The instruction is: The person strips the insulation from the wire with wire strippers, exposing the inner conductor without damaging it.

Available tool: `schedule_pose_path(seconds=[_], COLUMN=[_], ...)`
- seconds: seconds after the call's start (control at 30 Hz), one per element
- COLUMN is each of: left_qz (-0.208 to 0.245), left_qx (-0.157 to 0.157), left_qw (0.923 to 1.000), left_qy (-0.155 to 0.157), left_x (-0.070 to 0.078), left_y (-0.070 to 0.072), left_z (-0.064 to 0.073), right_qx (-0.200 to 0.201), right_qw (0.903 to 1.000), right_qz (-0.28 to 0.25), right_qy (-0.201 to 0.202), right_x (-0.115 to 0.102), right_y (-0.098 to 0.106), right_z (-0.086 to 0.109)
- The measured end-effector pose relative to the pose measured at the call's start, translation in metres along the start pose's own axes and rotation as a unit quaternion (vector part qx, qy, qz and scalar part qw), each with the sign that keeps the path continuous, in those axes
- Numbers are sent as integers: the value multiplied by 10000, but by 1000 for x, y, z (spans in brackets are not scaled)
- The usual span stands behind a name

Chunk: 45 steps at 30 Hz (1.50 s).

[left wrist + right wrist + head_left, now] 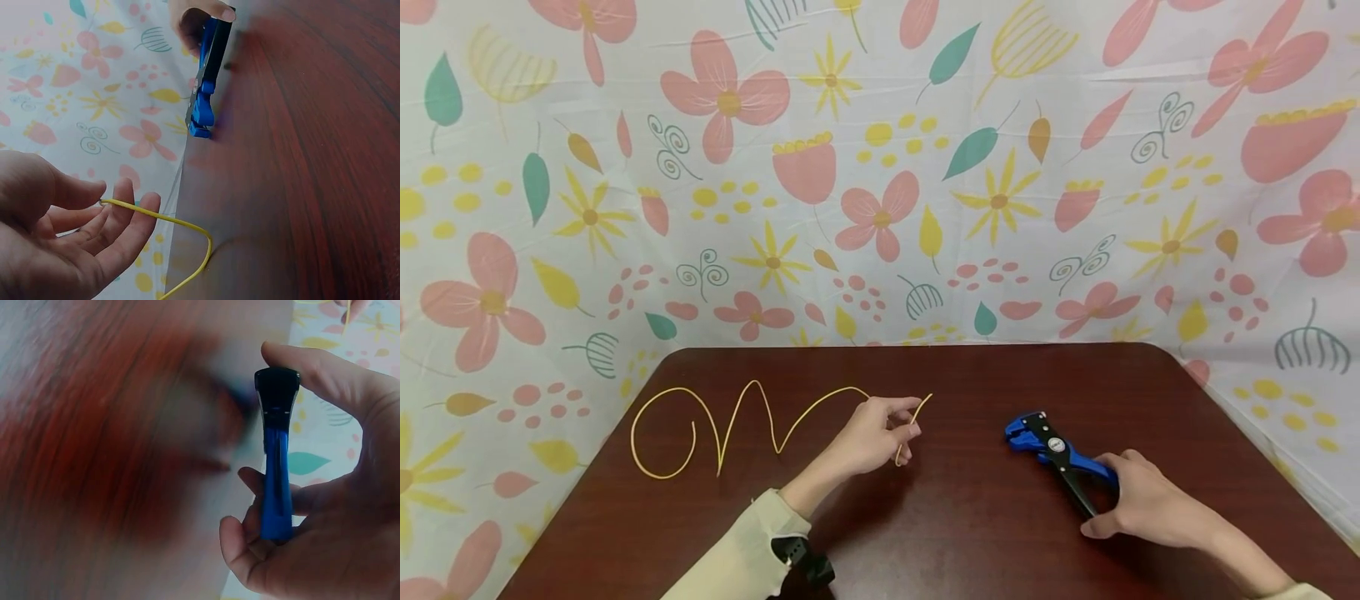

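Observation:
My left hand point(867, 437) pinches a thin yellow wire point(777, 452) near one end, between thumb and fingers. The rest of the wire trails left across the table in waves and finishes in a round loop. In the left wrist view a bent stretch of the wire point(178, 221) runs out from the fingers. At the right, my right hand point(1157, 502) grips a blue and black wire stripper point(1057, 445) by its spread handles. The tool's head points up and left, toward the far side. In the right wrist view the handles point(278, 481) lie between thumb and curled fingers.
The dark red-brown table point(977, 533) carries the wire. Behind and beside it hangs a white cloth point(917, 267) printed with flowers and leaves. A black strap point(805, 560) sits on the left sleeve point(741, 546).

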<state>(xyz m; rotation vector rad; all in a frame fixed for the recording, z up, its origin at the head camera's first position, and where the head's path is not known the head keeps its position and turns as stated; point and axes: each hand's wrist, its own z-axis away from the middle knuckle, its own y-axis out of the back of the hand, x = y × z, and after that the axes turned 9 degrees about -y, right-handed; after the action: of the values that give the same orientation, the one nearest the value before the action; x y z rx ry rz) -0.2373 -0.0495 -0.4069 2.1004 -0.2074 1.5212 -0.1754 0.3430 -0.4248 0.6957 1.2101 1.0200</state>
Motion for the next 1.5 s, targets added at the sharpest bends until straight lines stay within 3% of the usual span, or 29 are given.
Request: schedule_pose_path(seconds=[0.23,0.47,0.9,1.3,1.5], left_qz=[44,169,355,445,610], left_qx=[-6,-54,-116,-149,-118], left_qw=[10000,9998,9993,9989,9981], left_qy=[71,60,65,-26,-27], left_x=[1,2,6,8,9], left_y=[0,-2,0,4,6], left_z=[3,3,6,12,13], right_qx=[318,325,781,641,888], right_qw=[9994,9974,9960,9939,9899], right_qz=[-110,-618,-428,-870,-1088], right_qy=[-28,-166,-116,-206,-172], right_x=[-9,-14,-26,-44,-54], right_y=[-4,-14,-30,-29,-33], right_z=[3,11,22,26,27])
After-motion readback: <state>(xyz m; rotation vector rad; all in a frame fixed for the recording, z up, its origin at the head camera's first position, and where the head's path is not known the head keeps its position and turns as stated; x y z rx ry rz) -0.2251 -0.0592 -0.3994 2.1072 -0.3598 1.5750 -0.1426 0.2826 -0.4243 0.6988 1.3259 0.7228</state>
